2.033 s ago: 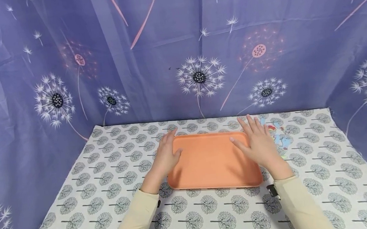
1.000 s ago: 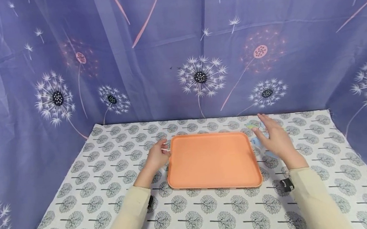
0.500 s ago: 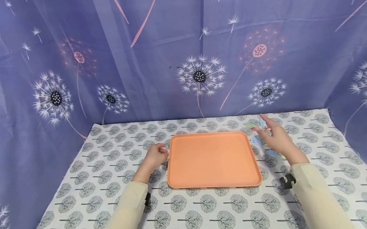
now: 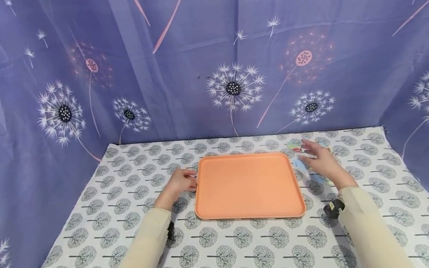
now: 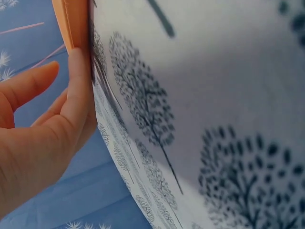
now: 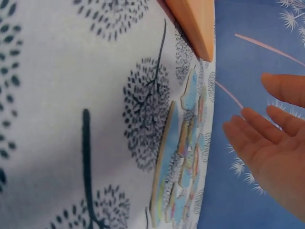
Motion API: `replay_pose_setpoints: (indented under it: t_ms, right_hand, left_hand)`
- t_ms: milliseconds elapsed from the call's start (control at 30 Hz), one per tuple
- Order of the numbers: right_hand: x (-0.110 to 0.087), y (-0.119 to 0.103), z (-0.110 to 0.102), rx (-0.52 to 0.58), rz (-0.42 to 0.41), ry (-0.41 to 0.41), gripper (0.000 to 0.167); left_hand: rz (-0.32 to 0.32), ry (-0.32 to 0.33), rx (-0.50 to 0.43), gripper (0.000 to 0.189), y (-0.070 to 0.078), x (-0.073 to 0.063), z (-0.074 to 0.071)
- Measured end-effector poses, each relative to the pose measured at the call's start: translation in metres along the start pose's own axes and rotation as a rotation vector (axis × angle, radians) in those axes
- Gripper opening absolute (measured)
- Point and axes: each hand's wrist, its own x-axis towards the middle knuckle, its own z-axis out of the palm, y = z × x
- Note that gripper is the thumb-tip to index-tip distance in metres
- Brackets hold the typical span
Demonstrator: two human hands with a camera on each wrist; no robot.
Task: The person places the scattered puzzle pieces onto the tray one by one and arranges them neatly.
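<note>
A shallow orange tray point(image 4: 248, 187) lies flat on the cloth. At its left edge is my left hand point(image 4: 178, 183); in the left wrist view a fingertip touches the tray's side, while the thumb stands apart from it. My right hand point(image 4: 325, 163) hovers beside the tray's right edge with fingers loosely bent and nothing in them. Under and around it lie several flat, thick-edged colourful pieces point(image 4: 298, 164), mostly light blue, partly hidden by the hand. The right wrist view shows these pieces point(image 6: 164, 162) edge-on, spread over the cloth.
White cloth point(image 4: 245, 256) with a grey tree print covers the table. A purple curtain point(image 4: 195, 97) with dandelions rises behind and at both sides. Dark wrist camera mounts point(image 4: 334, 208) sit at the sleeves.
Both hands have moved outward from over the tray to beside its two ends. In the last half second the right fingers have bent and lowered slightly; the tray looks unmoved.
</note>
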Motion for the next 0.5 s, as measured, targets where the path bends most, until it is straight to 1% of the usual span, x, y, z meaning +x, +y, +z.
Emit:
replay_pose_setpoints:
  t_ms: [67,167,267,400,500]
  right_hand:
    - [0.001,0.003,0.001,-0.004,0.01,-0.028,0.066]
    - [0.001,0.006,0.002,0.037,0.005,-0.081,0.064]
    - [0.001,0.009,0.002,0.07,-0.003,-0.114,0.062]
    - [0.002,0.013,0.002,0.066,0.024,-0.131,0.06]
    - [0.003,0.015,0.002,0.041,0.045,-0.132,0.059]
  left_hand:
    - [-0.015,-0.016,-0.017,0.039,-0.001,0.002,-0.001]
    - [-0.035,-0.037,-0.041,0.035,-0.002,0.003,-0.003]
    - [-0.052,-0.042,-0.059,0.034,-0.002,0.004,-0.004]
    - [-0.074,-0.045,-0.069,0.038,-0.003,0.006,-0.005]
    - [-0.085,-0.054,-0.082,0.041,-0.003,0.007,-0.004]
